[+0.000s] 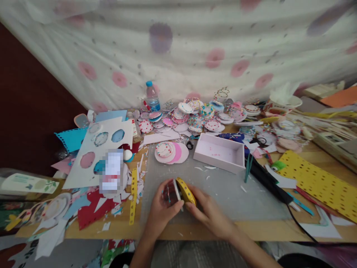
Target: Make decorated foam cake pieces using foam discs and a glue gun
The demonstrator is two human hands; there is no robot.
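Above the front part of the grey mat (223, 201), my left hand (164, 208) is closed around a dark reddish-brown round item (169, 193) with a white rim. My right hand (205, 208) grips a yellow round piece (186, 191) with small dark marks, its fingers and thumb around the piece's right side. The yellow piece is tilted and stands close against the white rim; whether they are joined cannot be made out. Behind my hands lie overlapping pink and white paper ovals (181, 152), with a dotted round piece (164, 149) on top.
A white open box (219, 149) stands behind right. Decorated paper rounds (195, 121) are heaped along the back, beside a water bottle (152, 98). Green scissors (247, 169) lie right of the box. Paper scraps and a phone (111, 171) are at left, a yellow perforated sheet (318, 182) at right.
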